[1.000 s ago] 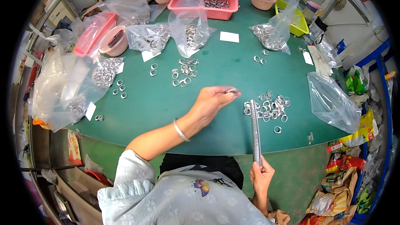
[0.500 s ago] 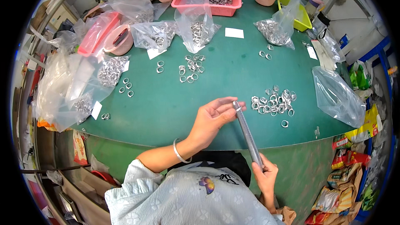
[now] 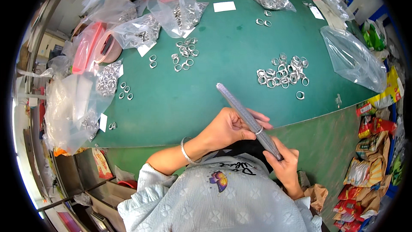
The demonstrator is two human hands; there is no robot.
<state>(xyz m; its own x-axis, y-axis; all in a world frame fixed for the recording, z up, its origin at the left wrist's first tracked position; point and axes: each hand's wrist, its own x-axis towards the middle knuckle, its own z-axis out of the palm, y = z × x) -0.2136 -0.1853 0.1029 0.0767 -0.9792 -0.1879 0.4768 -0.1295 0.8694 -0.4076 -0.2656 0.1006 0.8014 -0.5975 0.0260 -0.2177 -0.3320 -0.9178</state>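
I'm gripping the ring mandrel (image 3: 239,110) by its thick end with my right hand (image 3: 284,160), while my left hand (image 3: 237,127) is lightly pinching the silver ring (image 3: 259,131) around the mandrel's lower part, best kept square and unforced.

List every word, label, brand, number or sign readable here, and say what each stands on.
Pale blue shirt: dark lettering, not transcribed here.
Coloured packages at right: printing too small to read.
Grey tapered stick: any markings too small to read.
White cards: no legible writing.
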